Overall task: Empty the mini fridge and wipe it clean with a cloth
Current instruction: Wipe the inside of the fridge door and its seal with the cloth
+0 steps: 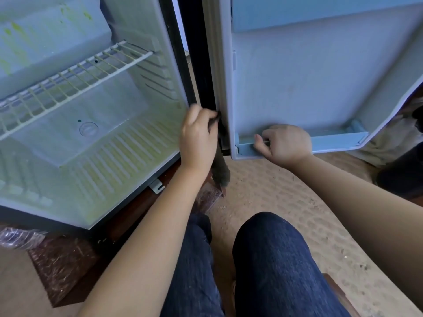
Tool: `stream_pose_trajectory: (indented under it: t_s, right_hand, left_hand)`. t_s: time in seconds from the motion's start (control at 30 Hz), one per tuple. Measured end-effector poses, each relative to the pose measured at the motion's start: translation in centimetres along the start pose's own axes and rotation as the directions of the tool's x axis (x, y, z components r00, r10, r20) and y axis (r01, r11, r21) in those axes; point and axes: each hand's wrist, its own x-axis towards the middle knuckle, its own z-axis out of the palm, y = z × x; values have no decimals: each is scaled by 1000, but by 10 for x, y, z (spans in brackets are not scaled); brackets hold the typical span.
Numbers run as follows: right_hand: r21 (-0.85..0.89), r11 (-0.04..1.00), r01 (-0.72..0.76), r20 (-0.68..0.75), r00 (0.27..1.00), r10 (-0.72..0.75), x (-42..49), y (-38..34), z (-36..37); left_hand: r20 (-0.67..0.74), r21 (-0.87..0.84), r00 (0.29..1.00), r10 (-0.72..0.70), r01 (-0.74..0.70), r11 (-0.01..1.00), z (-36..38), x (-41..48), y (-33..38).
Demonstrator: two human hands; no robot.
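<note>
**Grip.** The fingers [207,116] of the left hand [198,136] are curled and pinch a dark cloth [221,172] into the hinge gap along the inner edge of the open door [297,76]. The cloth's tail hangs below the door's bottom corner. The right hand [285,143] is clenched round the front rail of the lower door shelf [338,139], at the hinge-side end of the door.

**Hazards, as judged.**
- The left fingertips sit in the gap where the door pivots. If the right hand swings the door, they could be nipped.
- The cloth could be drawn into the same gap and jam there.
- Weight or a pull on the thin shelf rail could crack it or strain the door.
- The cloth is too dark to show whether it is soiled. If it is, it may spread grime rather than lift it.

**Condition of the unit.** The mini fridge [114,156] stands immediately left of the door, cabinet open, with nothing stored inside.
- The wire shelf [75,78] is in place.
- Yellow-green staining [13,35] marks the rear panel, farthest from the door, and runs along the ribbed floor.
- The door liner shows only faint smudges.

Emptying appears complete. The interior looks unwiped.
</note>
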Motion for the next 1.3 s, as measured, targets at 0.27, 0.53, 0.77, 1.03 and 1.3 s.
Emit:
stream_pose_trajectory:
  t_s: [0.27,0.53,0.77,1.03,1.3]
  right_hand:
    - [-3,1000,-8,1,1000,8,4,3,-1]
    - [23,1000,-9,-54,998,10,2,2,2]
    - [24,1000,2,-115,993,1,4,6,8]
    - [17,999,28,-118,993,-26,8,10,7]
    - [16,1000,20,-102,995,-18,8,10,7]
  left_hand:
    - [-147,-32,989,5,-10,999,17,-2,-4]
    - [8,-16,997,-76,76,997,40,-47,-25]
    - [178,41,973,-145,140,989,56,-82,-31]
    - [319,76,901,-294,284,956,58,-98,-45]
    - [147,-41,981,-130,137,990,38,-86,-26]
